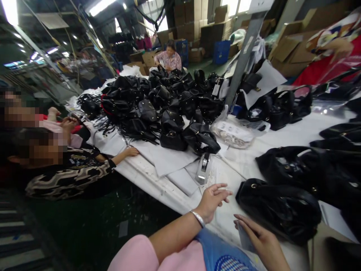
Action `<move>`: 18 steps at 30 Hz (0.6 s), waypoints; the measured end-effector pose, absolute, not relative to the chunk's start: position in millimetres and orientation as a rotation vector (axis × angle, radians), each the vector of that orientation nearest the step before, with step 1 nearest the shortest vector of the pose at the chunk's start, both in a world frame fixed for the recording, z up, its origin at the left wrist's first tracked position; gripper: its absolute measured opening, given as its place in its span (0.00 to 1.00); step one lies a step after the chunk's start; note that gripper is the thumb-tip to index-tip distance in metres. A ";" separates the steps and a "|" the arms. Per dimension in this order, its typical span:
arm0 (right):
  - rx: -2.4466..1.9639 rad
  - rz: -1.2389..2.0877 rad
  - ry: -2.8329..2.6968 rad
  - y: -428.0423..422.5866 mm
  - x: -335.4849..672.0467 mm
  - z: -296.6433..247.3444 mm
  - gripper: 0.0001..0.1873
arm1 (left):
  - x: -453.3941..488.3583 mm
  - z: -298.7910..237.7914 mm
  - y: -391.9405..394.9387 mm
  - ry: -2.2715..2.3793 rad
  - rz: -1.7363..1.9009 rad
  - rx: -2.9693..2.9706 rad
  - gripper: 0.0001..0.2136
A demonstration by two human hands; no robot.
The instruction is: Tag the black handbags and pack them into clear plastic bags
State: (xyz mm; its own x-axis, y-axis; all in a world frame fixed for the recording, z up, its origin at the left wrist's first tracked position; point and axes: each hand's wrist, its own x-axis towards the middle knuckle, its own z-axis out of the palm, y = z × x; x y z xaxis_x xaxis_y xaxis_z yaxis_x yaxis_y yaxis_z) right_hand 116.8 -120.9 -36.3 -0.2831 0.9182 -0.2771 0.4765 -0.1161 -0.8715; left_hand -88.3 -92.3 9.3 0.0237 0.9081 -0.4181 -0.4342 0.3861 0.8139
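My left hand (213,201), with a silver bracelet (198,219) at its wrist, hovers over the near table edge. Its fingers are stretched out, and nothing shows in them. Lower and to the right, my right hand (261,237) pinches a thin grey translucent sheet (244,236) between thumb and fingers. A black handbag (278,207) with gold-coloured fittings lies just beyond that hand. Past my left fingertips stands a tape dispenser (203,169) on the white table (222,173). White paper sheets (169,160) lie beside the dispenser.
A big heap of black handbags (158,101) covers the table's far part. A filled clear plastic bag (232,131) rests near a grey metal post (244,56). Co-workers are along the left side, at the far end and upper right; one co-worker's hand (131,151) touches the table edge.
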 end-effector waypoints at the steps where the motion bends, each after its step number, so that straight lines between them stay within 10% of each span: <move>1: -1.543 1.363 -1.743 -123.1 120.7 -36.2 0.25 | -88.3 9.5 -90.7 1.112 1.129 0.550 0.24; 10: -1.323 1.590 -1.297 -134.4 103.9 1.7 0.23 | -59.0 18.9 -97.9 0.964 0.935 0.830 0.24; 18: -1.707 1.077 -1.164 -136.8 123.0 -3.6 0.20 | -56.2 -15.2 -66.0 1.115 0.829 0.998 0.23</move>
State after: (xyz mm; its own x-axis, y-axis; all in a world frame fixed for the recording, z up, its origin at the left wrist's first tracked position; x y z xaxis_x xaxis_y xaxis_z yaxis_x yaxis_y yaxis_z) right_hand 123.0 -136.8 -3.6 0.2177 0.9533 -0.2094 0.2830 -0.2670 -0.9212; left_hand -56.2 -66.0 -15.2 0.2483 0.9132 -0.3231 -0.0462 0.3444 0.9377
